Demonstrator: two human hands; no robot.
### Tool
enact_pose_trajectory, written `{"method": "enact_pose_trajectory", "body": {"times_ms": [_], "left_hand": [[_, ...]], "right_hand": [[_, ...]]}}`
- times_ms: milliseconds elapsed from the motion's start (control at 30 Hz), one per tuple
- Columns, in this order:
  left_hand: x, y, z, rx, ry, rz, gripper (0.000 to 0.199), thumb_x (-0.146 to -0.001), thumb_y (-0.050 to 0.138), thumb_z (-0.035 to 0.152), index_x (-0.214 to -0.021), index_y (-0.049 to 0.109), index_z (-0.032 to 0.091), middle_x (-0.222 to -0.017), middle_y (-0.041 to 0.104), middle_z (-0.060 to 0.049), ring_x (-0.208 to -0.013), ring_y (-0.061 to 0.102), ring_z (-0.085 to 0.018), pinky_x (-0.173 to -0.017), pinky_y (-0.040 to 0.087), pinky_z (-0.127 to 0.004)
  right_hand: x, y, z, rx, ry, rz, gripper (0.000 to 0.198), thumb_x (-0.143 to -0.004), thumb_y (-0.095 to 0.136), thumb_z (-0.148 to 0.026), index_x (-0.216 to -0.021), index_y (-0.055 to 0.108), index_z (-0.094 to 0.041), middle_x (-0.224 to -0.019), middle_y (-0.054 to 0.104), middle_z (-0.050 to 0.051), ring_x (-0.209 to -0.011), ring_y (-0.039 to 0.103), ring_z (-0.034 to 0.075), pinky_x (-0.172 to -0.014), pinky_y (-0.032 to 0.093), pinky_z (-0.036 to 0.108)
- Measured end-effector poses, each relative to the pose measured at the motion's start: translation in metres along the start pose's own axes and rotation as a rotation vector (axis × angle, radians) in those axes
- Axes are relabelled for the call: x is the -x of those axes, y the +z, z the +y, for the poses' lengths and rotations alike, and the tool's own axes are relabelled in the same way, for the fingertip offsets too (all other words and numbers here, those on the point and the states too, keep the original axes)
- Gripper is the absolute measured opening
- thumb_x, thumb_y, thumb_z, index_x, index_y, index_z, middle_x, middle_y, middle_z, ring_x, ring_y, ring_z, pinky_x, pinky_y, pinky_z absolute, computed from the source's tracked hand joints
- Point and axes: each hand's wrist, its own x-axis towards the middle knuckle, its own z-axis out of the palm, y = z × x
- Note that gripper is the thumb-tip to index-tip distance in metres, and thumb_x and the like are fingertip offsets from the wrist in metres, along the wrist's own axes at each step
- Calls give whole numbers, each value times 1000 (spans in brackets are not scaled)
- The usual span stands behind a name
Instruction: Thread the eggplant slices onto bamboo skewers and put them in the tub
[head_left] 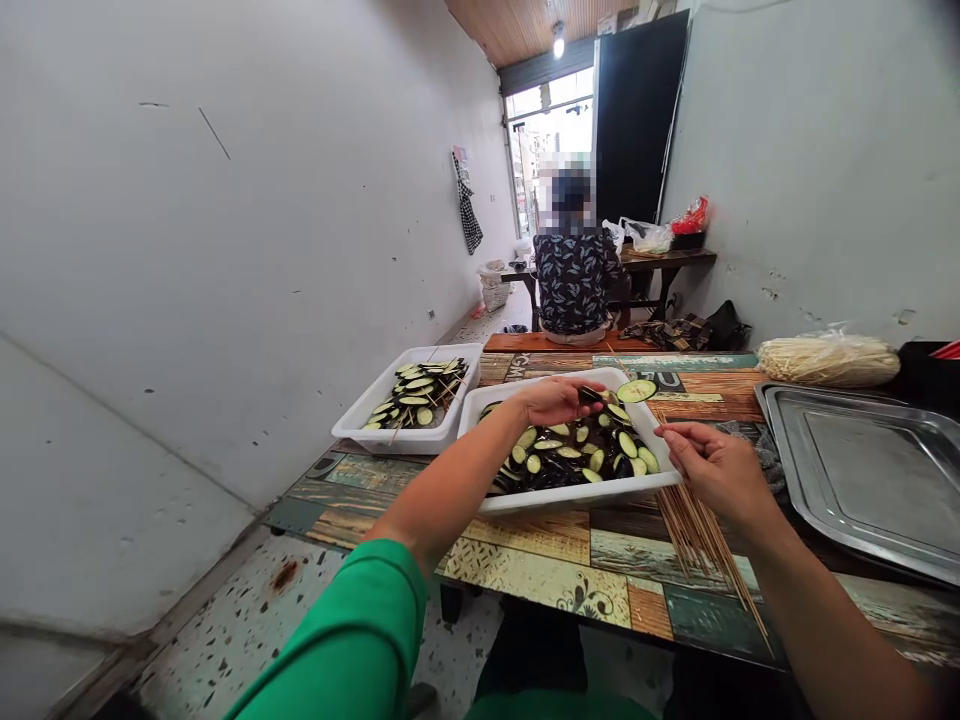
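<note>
My right hand (712, 465) pinches a thin bamboo skewer (660, 418) over the right end of a white tub (570, 495). An eggplant slice (637, 391) with pale green flesh is at the skewer's upper end. My left hand (559, 402) is above the same tub, its fingers curled around a dark-skinned eggplant slice (590, 397). Many cut eggplant slices (568, 452) lie wet in the tub below both hands. Under my right hand, a bundle of loose bamboo skewers (701, 535) rests on the table, partly against the tub.
A second white tub (409, 441) at the left holds skewered eggplant slices (416, 390). Stacked metal trays (870, 470) and a bag of enoki-like mushrooms (829, 358) stand right on the patterned table (525, 540). Beyond the table sits a person (574, 280), back turned.
</note>
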Motion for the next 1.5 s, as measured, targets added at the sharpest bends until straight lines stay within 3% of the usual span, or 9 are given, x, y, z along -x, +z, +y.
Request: {"method": "enact_pose_trajectory", "body": {"times_ms": [133,333,467,633,700,867,1033,1267,1500], "left_hand": [[-2,1,-2,-47,17,86,4,-77,61,5,-75,62,9,-74,65,-6,-65,62,-7,-57,46,-14],[-6,-9,-9,-178,-45,151,19,-67,73,15,-75,57,13,-67,62,-1,-53,59,-8,-45,37,-14],[-6,-13,-14,-564,-54,210,38,-60,73,12,-95,64,21,-59,58,6,-42,47,-5,-44,32,-16],[-4,-17,-15,-1124,-163,195,28,-49,72,3,-71,72,21,-47,52,7,-44,45,-7,-50,36,-19],[-2,-18,-13,-1068,-151,196,25,-51,75,9,-73,72,21,-51,56,7,-44,46,-8,-52,38,-20],[-1,-18,-5,-562,31,343,20,-67,74,26,-82,67,15,-58,59,3,-42,42,-4,-46,34,-18],[-3,-18,2,-153,88,333,25,-70,71,7,-93,65,12,-68,63,-2,-47,49,-3,-49,38,-15],[-7,-19,6,151,122,479,14,-72,64,-4,-81,64,7,-74,66,-8,-68,65,-12,-62,53,-20],[-6,-14,9,231,117,505,11,-82,53,-1,-76,60,6,-73,64,-8,-67,64,-11,-61,54,-18]], "right_hand": [[2,-1,-5,23,0,-14,40,-75,58,-48,-87,71,-12,-58,62,4,-49,51,12,-40,32,22],[2,-1,-6,33,-10,0,40,-75,59,-48,-89,71,-12,-57,61,4,-48,50,12,-39,31,21],[1,-1,-4,21,17,-7,43,-74,59,-49,-90,71,-11,-60,63,5,-48,50,12,-39,32,21],[0,-1,2,28,16,-14,41,-76,58,-48,-93,70,-12,-68,66,6,-52,52,12,-43,35,22],[0,-1,1,30,24,-16,43,-76,57,-49,-93,70,-12,-66,65,6,-51,51,12,-42,34,22],[2,-5,-6,160,-23,-40,43,-77,54,-48,-92,72,-12,-57,62,4,-48,50,14,-42,34,24],[1,-10,-6,279,-98,-122,40,-79,52,-46,-87,74,-14,-63,67,6,-53,56,16,-47,39,25],[6,-9,-13,291,-117,-209,41,-78,50,-48,-83,73,-15,-62,68,5,-55,59,18,-49,42,27],[7,-8,-13,326,-103,-204,40,-78,50,-47,-84,74,-15,-63,68,5,-56,59,18,-49,42,27]]}}
